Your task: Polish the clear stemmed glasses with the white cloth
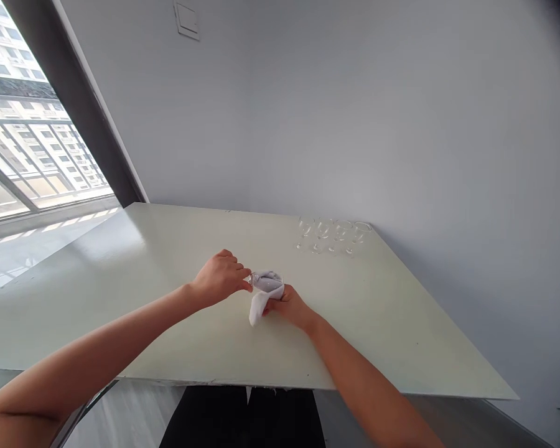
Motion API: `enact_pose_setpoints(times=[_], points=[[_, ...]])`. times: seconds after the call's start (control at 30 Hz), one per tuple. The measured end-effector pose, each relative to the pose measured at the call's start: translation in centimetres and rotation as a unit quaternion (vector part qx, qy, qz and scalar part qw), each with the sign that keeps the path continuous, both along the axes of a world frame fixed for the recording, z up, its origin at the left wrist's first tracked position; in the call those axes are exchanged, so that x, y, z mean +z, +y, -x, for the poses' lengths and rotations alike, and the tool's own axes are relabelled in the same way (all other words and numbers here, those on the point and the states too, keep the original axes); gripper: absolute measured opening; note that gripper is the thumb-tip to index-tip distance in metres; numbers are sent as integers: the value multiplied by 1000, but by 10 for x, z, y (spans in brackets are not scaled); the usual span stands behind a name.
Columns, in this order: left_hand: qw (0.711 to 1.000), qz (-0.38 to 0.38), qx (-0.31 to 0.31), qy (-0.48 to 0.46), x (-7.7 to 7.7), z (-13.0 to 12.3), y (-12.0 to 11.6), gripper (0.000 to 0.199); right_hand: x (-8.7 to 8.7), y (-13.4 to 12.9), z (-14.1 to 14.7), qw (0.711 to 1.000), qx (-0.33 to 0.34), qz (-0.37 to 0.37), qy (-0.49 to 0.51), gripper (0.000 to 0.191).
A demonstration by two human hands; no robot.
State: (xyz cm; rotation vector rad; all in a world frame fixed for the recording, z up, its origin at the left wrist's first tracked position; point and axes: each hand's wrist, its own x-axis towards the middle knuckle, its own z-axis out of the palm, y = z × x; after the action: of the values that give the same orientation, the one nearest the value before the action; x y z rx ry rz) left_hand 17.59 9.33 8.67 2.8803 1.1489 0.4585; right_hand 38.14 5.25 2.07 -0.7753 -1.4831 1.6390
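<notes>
My left hand is closed on the stem end of a clear wine glass, which lies sideways above the table with its bowl toward the right. A white cloth is stuffed into the bowl and hangs out over the rim. My right hand grips this cloth at the mouth of the glass, with some fingers hidden behind it. The foot of the glass is mostly covered by my left hand.
Several clear stemmed glasses stand upright in a row at the table's far right, near the wall. The pale table has its front edge close to my legs. A window with a railing is at the left.
</notes>
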Motion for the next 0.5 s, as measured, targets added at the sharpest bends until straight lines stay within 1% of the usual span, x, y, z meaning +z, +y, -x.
enact_pose_setpoints(times=[0.03,0.07,0.1,0.13,0.17,0.2,0.23,0.27,0.3,0.33,0.37,0.43,0.5], points=[[999,53,10,-3,2,2,1,40,0,-1,0,999,0,-43,-33,16],[992,125,20,-7,3,4,1,42,-1,0,-1,994,-1,-86,-62,17],[977,211,29,-16,4,5,2,43,-2,1,-3,987,-5,-129,-91,20],[953,300,36,-28,4,7,2,43,-3,3,-5,978,-11,-168,-121,21],[922,382,41,-43,3,9,2,43,-4,5,-7,968,-22,-201,-149,22],[891,448,43,-60,2,11,2,44,-5,9,-11,958,-37,-227,-172,21],[866,493,45,-76,0,14,3,45,-5,12,-16,950,-55,-246,-186,20],[852,512,53,-91,-2,17,4,45,-5,16,-21,944,-76,-258,-192,21],[851,511,67,-100,-4,20,6,46,-4,20,-27,940,-101,-263,-190,23],[861,491,86,-103,-6,24,8,46,-3,23,-32,939,-129,-263,-182,27],[878,455,110,-99,-7,29,10,46,-1,25,-37,937,-162,-259,-168,30],[918,352,166,-73,-9,36,15,45,3,26,-42,932,-227,-248,-139,35],[948,239,208,-35,-10,40,17,41,8,22,-39,920,-258,-261,-139,35]])
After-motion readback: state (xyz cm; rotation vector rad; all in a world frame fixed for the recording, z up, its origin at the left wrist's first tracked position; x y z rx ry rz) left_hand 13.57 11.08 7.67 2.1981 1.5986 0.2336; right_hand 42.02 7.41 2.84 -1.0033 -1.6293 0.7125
